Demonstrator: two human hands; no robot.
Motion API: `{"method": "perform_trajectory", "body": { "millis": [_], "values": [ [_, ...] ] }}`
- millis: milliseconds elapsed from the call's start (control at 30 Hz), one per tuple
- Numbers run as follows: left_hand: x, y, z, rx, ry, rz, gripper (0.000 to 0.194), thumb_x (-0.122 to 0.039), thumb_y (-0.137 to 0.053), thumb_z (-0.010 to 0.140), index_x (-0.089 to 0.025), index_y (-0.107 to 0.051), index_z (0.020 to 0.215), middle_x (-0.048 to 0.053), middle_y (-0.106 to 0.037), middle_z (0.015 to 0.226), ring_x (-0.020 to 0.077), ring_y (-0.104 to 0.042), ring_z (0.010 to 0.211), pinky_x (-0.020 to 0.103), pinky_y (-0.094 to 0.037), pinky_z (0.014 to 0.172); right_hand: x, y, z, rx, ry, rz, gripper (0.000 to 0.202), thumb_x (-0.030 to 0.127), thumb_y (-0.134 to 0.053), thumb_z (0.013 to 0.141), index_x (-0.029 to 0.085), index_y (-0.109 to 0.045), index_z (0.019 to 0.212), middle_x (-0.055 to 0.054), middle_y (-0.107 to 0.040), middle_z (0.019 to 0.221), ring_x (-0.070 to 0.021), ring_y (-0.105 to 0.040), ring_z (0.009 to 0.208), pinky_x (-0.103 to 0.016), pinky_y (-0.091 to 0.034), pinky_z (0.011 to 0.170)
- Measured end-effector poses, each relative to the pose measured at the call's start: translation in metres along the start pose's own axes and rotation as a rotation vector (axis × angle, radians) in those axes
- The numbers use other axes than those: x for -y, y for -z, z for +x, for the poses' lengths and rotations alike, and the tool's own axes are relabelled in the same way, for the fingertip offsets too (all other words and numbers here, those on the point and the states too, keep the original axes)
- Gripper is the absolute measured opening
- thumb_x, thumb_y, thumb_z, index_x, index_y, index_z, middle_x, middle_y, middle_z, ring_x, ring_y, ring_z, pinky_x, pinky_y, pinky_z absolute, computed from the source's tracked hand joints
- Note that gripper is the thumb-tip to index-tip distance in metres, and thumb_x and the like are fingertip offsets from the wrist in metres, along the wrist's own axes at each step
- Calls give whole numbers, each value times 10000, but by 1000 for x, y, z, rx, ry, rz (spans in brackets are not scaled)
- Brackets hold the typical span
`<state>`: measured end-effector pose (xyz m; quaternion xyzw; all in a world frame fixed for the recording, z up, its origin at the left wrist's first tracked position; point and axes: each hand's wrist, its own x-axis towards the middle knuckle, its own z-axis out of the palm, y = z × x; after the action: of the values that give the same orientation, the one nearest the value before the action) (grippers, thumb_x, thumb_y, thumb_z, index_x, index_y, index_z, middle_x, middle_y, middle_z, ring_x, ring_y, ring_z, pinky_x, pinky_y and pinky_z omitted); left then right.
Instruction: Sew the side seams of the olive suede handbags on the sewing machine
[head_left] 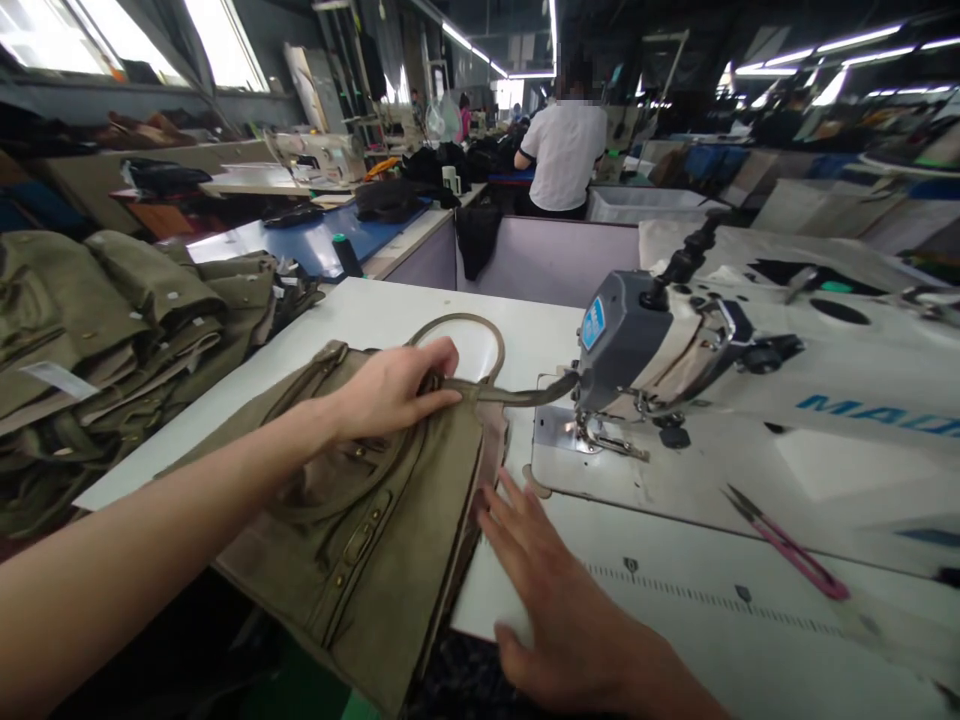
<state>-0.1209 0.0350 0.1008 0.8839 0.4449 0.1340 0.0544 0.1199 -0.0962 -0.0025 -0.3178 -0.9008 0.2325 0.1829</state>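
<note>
An olive-green canvas bag (360, 530) lies flat on the white sewing table (360, 310), its strap (517, 394) running right under the head of a sewing machine (660, 340). My left hand (394, 388) presses on the bag's top edge and pinches the strap where it meets the bag. My right hand (551, 590) lies flat with fingers spread on the table, its fingertips touching the bag's right edge. A round strap loop (465, 322) curves beyond my left hand.
A stack of folded olive bags (112, 330) fills the left side. Pink thread snips (787, 545) lie on the machine bed at right. A person in a white shirt (564, 155) sits at a far station. A dark thread cone (346, 255) stands behind the table.
</note>
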Motion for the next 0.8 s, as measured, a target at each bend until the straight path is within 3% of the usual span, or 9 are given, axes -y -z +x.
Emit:
{"method": "perform_trajectory", "body": {
  "millis": [100, 167, 267, 367, 467, 533, 633, 700, 800],
  "values": [
    [13, 25, 9, -156, 103, 248, 203, -384, -551, 854, -226, -512, 974, 14, -572, 735, 188, -514, 628, 308, -357, 586, 14, -9, 27, 45, 105, 57, 623, 324, -671, 728, 60, -567, 1282, -190, -540, 1378, -332, -332, 1400, -504, -132, 1211],
    [23, 16, 17, -194, 158, 427, 180, -326, -541, 855, -231, -534, 1008, 14, -569, 716, 201, -531, 652, 312, -380, 612, 21, -16, 39, 43, 129, 38, 358, 298, -603, 832, 118, -664, 1135, -145, -667, 1203, -279, -489, 1291, -456, -201, 1204],
    [30, -30, 27, -163, 65, 406, 249, -154, -446, 875, -157, -545, 1104, 74, -643, 903, 229, -601, 887, 356, -448, 825, 22, -18, 35, -7, 158, 31, 255, 207, -515, 910, 148, -675, 1098, -104, -705, 1146, -217, -557, 1225, -374, -297, 1170],
    [20, -82, 32, -76, -151, 276, 405, -36, -422, 817, -128, -552, 1189, 123, -628, 1188, 227, -542, 1180, 384, -375, 1051, 16, -15, 10, -67, 196, 55, 249, 222, -530, 929, 162, -657, 1134, -69, -700, 1185, -184, -574, 1208, -320, -289, 1170],
    [4, -102, 37, 143, -366, 7, 608, -7, -460, 739, -160, -498, 1326, 104, -543, 1372, 202, -443, 1324, 371, -299, 1142, 7, -21, -18, -148, 231, 24, 262, 269, -491, 957, 168, -664, 1126, -51, -712, 1157, -189, -573, 1205, -334, -275, 1180],
    [-3, -99, 43, 327, -370, -190, 711, -69, -530, 726, -197, -417, 1417, 104, -476, 1447, 245, -407, 1358, 447, -281, 1152, 3, -31, -30, -194, 248, -13, 292, 313, -469, 968, 175, -663, 1138, -51, -719, 1136, -199, -575, 1197, -352, -285, 1180],
    [-5, -84, 52, 513, -280, -433, 679, -341, -581, 838, -298, -341, 1472, 66, -384, 1524, 303, -290, 1427, 551, -229, 1151, 2, -45, -38, -195, 221, -52, 292, 303, -480, 963, 205, -644, 1184, -51, -719, 1132, -204, -604, 1147, -383, -328, 1166],
    [-4, -76, 56, 558, -295, -595, 596, -567, -484, 897, -299, -424, 1425, 63, -431, 1494, 303, -259, 1442, 536, -223, 1158, 5, -50, -39, -205, 160, -59, 291, 217, -465, 964, 199, -637, 1199, -64, -705, 1158, -197, -602, 1151, -371, -364, 1149],
    [-4, -70, 57, 471, -353, -815, 740, -784, -250, 872, -213, -631, 1148, 117, -559, 1361, 294, -364, 1384, 475, -225, 1176, 9, -50, -39, -237, 102, -81, 318, 129, -442, 958, 153, -633, 1211, -110, -653, 1244, -205, -537, 1245, -336, -407, 1124]
  ]
}}
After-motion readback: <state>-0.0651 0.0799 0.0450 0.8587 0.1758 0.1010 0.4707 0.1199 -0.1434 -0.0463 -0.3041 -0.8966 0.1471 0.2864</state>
